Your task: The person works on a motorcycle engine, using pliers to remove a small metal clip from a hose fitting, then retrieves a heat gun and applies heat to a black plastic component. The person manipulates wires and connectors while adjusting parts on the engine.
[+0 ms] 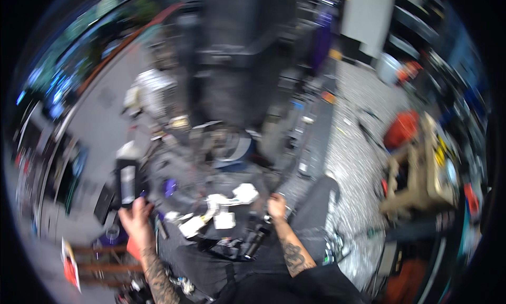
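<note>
At the left, my left hand [138,219] is closed at the lower end of a black container [126,180] with a white label and a pale top. Motion blur smears the fingers there. My right hand [276,205] is curled low over the cluttered work area, and anything within its fingers is too small to make out. Several white pieces [224,220], like paper or cloth, lie between my hands. Just below them is a dark cylindrical thing [255,242]. Farther forward sits a round grey part [232,146] with a curved light band, below a large dark upright housing [226,77].
Small blurred parts line a long dark strip [311,125] right of the housing. A tan stool-like frame [421,177] and a red bag-like thing [401,129] stand at the right, near a white bucket [388,69]. A silvery crumpled bundle [155,90] lies at the left.
</note>
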The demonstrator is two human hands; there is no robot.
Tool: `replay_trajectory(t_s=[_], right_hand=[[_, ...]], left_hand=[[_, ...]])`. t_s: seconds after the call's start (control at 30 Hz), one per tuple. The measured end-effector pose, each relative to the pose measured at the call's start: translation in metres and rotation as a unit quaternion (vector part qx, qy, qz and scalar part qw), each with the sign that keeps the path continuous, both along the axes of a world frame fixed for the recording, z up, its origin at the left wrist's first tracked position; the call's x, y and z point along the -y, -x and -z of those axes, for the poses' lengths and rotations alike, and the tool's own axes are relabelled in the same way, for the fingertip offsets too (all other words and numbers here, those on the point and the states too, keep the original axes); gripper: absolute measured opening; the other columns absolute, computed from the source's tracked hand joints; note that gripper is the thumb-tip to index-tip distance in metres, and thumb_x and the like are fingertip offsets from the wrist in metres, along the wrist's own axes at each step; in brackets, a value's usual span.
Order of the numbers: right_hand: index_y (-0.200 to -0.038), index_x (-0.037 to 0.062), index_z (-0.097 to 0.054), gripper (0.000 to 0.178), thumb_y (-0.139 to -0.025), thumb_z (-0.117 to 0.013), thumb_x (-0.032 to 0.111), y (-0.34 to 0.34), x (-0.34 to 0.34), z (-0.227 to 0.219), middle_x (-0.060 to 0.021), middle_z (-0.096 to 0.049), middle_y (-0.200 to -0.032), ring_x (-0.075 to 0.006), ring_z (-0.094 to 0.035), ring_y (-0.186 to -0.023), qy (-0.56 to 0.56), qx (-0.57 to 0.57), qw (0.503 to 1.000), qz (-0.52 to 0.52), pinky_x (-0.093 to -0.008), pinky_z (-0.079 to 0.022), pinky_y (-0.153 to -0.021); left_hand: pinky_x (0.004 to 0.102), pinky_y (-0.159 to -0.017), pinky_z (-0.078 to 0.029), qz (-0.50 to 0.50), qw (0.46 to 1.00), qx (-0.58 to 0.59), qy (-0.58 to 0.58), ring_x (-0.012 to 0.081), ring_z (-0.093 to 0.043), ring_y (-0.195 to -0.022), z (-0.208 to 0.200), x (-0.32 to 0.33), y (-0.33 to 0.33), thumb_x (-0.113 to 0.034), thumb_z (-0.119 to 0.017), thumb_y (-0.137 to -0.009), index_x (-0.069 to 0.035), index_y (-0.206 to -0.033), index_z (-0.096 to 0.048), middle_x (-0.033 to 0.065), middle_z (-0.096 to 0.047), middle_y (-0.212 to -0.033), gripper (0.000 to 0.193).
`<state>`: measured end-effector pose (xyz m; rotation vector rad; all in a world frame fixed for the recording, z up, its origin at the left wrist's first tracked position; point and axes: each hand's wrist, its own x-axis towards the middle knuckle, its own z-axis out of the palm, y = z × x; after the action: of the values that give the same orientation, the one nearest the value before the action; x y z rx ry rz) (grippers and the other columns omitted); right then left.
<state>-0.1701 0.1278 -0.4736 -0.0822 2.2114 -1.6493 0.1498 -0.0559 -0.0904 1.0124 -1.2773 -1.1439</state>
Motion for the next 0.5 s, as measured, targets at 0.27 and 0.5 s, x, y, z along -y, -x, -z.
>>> replay_trajectory(t_s=[0.27, 0.5], right_hand=[[-0.113, -0.0055, -0.074, 0.028, -0.098, -0.056, 0.010, -0.022, -0.012, 0.036, -0.0162, -0.077, -0.102, -0.0282, -0.071, -0.092, 0.084, 0.020, 0.994, -0.074, -0.0408, -0.054, -0.088], [-0.120, -0.0029, -0.072, 0.035, -0.109, -0.061, 0.028, -0.018, -0.043, 0.015, -0.0103, -0.074, -0.094, -0.0186, -0.066, -0.077, -0.006, -0.020, 0.998, -0.060, -0.0362, -0.055, -0.070]], left_hand=[[0.0436, -0.099, -0.059, -0.042, 0.823, 0.351, 0.444, 0.0387, -0.068, -0.119, -0.035, -0.053, -0.001, 0.014, -0.071, -0.074, -0.019, -0.141, -0.075, 0.0213, -0.063, -0.140, 0.075], [0.0428, -0.092, -0.062, -0.016, 0.890, 0.249, 0.382, 0.0354, -0.071, -0.112, -0.019, -0.062, 0.012, 0.012, -0.073, -0.080, -0.014, -0.141, -0.072, 0.0243, -0.060, -0.141, 0.067]])
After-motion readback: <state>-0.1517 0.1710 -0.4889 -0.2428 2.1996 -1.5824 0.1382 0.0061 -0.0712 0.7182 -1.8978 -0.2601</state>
